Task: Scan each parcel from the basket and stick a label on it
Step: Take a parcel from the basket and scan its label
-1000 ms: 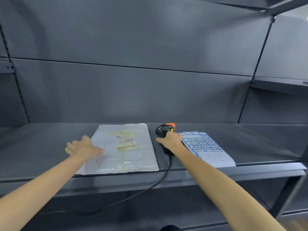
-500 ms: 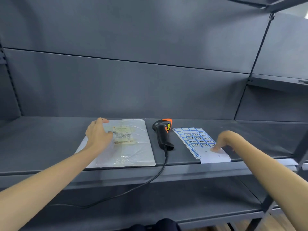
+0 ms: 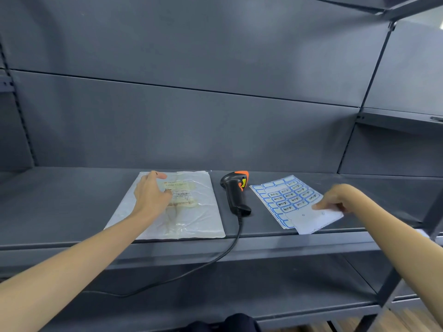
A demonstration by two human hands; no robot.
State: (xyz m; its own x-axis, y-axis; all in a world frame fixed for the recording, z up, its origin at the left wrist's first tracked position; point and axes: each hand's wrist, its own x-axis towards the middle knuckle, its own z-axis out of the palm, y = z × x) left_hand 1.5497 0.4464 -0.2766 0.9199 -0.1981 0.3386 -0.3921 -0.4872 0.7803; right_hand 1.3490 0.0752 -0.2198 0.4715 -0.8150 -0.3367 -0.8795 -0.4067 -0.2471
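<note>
A flat clear plastic parcel [image 3: 191,212] with a printed paper slip lies on the dark grey shelf [image 3: 60,207]. My left hand [image 3: 151,195] rests flat on its upper left part, fingers spread. To the parcel's right a black barcode scanner [image 3: 235,192] with an orange top lies on its side, untouched. Further right sits a white sheet of blue-edged labels [image 3: 287,200]. My right hand [image 3: 335,197] pinches the sheet's near right part, which looks lifted and skewed. No basket is in view.
The scanner's black cable [image 3: 215,257] hangs over the shelf's front edge and loops onto the lower shelf [image 3: 263,291]. A grey back panel [image 3: 191,130] rises behind. A metal upright [image 3: 431,212] stands at the right.
My right hand let go of the scanner and moved right onto the label sheet, which has turned and lifted at its near end. My left hand slid up the parcel toward its slip.
</note>
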